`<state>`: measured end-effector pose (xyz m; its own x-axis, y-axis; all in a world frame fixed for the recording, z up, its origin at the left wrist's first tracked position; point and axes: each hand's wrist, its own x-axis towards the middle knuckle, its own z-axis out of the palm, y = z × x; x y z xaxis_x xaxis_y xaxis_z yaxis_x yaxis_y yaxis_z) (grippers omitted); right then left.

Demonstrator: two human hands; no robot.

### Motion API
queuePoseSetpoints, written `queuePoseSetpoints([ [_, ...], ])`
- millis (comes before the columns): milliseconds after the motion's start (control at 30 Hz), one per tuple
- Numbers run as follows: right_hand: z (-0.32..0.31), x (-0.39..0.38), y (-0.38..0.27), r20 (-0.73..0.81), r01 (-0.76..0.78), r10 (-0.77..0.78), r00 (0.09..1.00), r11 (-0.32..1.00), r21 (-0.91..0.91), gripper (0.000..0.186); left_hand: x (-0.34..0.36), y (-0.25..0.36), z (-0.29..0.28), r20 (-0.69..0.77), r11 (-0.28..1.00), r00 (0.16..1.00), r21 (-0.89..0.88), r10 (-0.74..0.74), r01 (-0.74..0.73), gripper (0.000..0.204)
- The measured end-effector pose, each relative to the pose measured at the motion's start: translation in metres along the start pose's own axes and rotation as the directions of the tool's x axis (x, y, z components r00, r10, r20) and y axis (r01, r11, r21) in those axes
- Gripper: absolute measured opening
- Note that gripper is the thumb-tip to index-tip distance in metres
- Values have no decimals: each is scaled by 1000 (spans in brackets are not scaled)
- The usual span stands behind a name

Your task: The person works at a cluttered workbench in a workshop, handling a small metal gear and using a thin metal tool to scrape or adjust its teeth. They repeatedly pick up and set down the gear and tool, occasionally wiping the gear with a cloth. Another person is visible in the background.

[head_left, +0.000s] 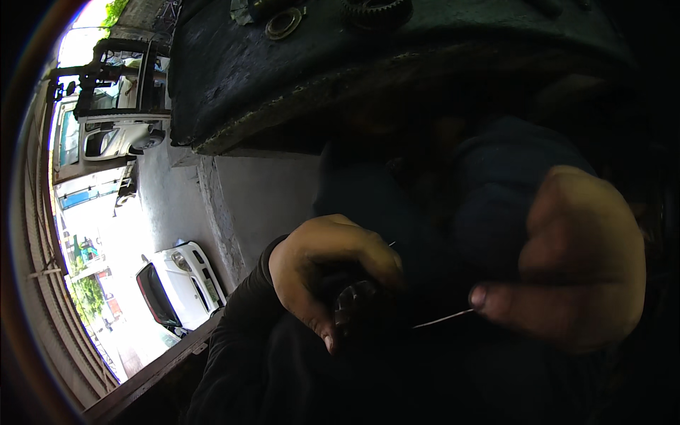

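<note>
My left hand (333, 258) curls around a dark, lumpy object (354, 304) with a ridged end; deep shadow hides most of its shape. To the right, slightly blurred, my right hand (588, 262) is closed, with a thin, pale wire-like strand (443, 319) at its thumb tip. That strand slants down and left toward the dark object, and its far end fades into the dark, so I cannot tell whether the two are joined. A tiny bright tip (392, 244) shows beside my left index finger.
A dark workbench (304, 78) spans the top, carrying a toothed gear (379, 10) and a metal ring (285, 23). My legs (397, 191) in dark blue cloth are below it. Off left, a white car (184, 283) and another white vehicle (113, 142) stand in bright light.
</note>
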<state>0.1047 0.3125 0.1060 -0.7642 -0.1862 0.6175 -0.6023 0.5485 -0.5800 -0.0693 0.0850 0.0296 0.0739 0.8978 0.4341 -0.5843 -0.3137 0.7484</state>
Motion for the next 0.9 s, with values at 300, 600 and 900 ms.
queuePoseSetpoints([
  [300, 18, 20, -1, -96, 249, -304, 948, 893, -375, 15, 4, -10, 14, -99, 995, 994, -91, -46, 37, 76],
  [600, 24, 15, -22, -63, 135, -173, 983, 910, -392, 14, 35, 16, 12, -54, 815, 998, 577, -31, 56, 51],
  [900, 23, 21, -12, -194, 122, -166, 967, 968, -219, 12, 44, 11, 23, 7, 868, 986, 476, -165, 142, 37],
])
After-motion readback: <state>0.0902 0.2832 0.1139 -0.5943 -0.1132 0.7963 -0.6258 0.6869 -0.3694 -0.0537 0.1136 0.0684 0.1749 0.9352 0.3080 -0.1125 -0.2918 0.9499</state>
